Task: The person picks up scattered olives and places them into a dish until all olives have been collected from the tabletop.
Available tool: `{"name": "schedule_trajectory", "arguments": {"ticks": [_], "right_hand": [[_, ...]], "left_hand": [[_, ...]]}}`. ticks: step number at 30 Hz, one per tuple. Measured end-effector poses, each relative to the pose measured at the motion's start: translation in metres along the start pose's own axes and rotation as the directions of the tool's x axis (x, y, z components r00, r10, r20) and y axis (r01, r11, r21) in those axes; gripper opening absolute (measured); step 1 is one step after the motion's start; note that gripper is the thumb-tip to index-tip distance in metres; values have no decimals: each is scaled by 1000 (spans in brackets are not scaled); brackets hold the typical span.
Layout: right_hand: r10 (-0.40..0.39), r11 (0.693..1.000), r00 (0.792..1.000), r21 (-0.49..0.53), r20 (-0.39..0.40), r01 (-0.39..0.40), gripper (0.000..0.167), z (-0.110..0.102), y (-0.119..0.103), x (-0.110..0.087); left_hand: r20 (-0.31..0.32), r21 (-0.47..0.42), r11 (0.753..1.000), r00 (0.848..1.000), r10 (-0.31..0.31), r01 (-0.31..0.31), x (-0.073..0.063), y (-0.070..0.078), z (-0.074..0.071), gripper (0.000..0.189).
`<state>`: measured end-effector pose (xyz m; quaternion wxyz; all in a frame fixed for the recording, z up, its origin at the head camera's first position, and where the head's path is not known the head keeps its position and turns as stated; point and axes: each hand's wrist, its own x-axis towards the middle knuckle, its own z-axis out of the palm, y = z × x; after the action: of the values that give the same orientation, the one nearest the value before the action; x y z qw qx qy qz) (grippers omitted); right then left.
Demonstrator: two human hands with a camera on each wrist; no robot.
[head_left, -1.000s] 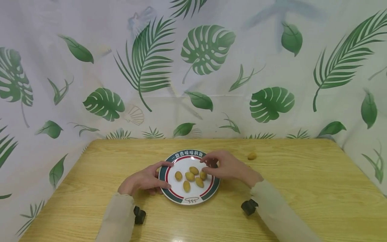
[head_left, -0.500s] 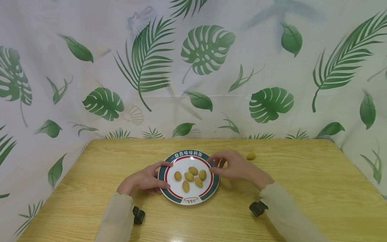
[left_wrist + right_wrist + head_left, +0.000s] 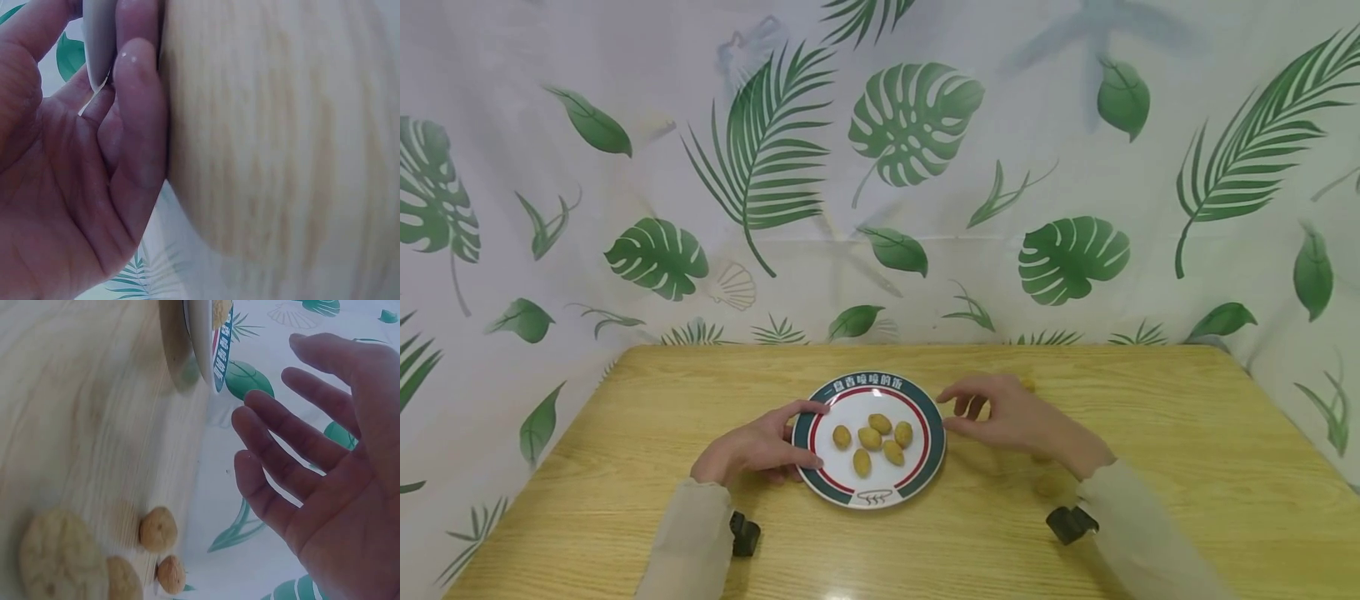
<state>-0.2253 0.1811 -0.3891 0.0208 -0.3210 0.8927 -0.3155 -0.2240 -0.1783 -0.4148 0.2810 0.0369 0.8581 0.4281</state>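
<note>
Plate point(image 3: 853, 407), round, glossy white and green-banded, sits centrally on the pale wood-grained desk point(image 3: 1165, 417). The left hand point(image 3: 756, 442) grasps its left rim, thumb over the edge and some fingers beneath, likely to steady it. Six small, yellow-brown, oval nut-like pieces point(image 3: 869, 438) cluster mid-plate, where the rim presumably guards against rolling. Just beyond the right rim, the right hand point(image 3: 1007, 412) hangs released, holding nothing. Similar loose pieces point(image 3: 158, 529) lie on the desk's right side.

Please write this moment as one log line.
left hand: grips plate; right hand: empty, beside plate; plate: six yellowish pieces; table: more pieces
</note>
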Motion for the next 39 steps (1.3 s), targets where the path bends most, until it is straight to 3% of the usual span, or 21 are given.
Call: {"name": "schedule_trajectory", "arguments": {"ticks": [27, 34, 39], "right_hand": [[15, 998, 999, -66, -40, -17, 28, -14, 16, -45], [31, 998, 999, -54, -43, -33, 27, -20, 21, -59], [1, 1000, 999, -30, -45, -2, 25, -23, 24, -68]], "left_hand": [[-12, 21, 1000, 1000, -14, 15, -1, 1, 0, 71], [-14, 21, 1000, 1000, -16, 16, 0, 1, 0, 70], [-16, 26, 999, 1000, -22, 22, 0, 1, 0, 70]]}}
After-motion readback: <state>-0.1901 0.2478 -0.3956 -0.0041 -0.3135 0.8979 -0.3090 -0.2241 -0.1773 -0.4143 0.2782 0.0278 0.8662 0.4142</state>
